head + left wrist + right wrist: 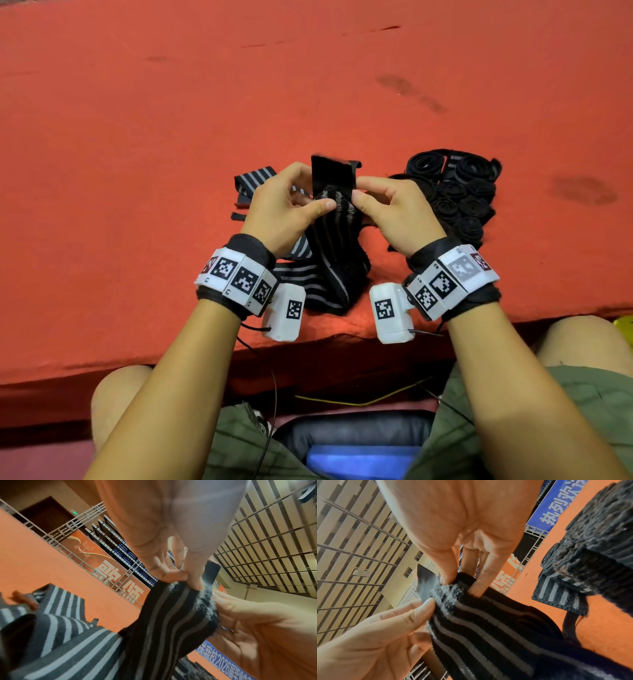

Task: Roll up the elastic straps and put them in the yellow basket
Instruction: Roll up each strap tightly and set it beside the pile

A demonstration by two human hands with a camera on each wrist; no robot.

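Observation:
A black elastic strap with grey stripes (pixel 334 222) is held up over the red table (pixel 137 171). My left hand (pixel 317 192) pinches its upper end from the left and my right hand (pixel 359 191) pinches it from the right. A plain black end flap (pixel 331 173) stands up above the fingers. The strap's long tail hangs down onto the table between my wrists. The left wrist view shows my left fingers (pixel 178 574) pinching the fuzzy strap edge (pixel 171 615). In the right wrist view my right fingers (pixel 477 585) pinch the strap (pixel 479 622).
Several rolled black straps (pixel 459 198) lie in a pile just right of my right hand. Loose striped straps (pixel 253 181) lie left of my left hand. A small yellow patch (pixel 624 325) shows at the far right below the table edge. My knees sit under the table's near edge.

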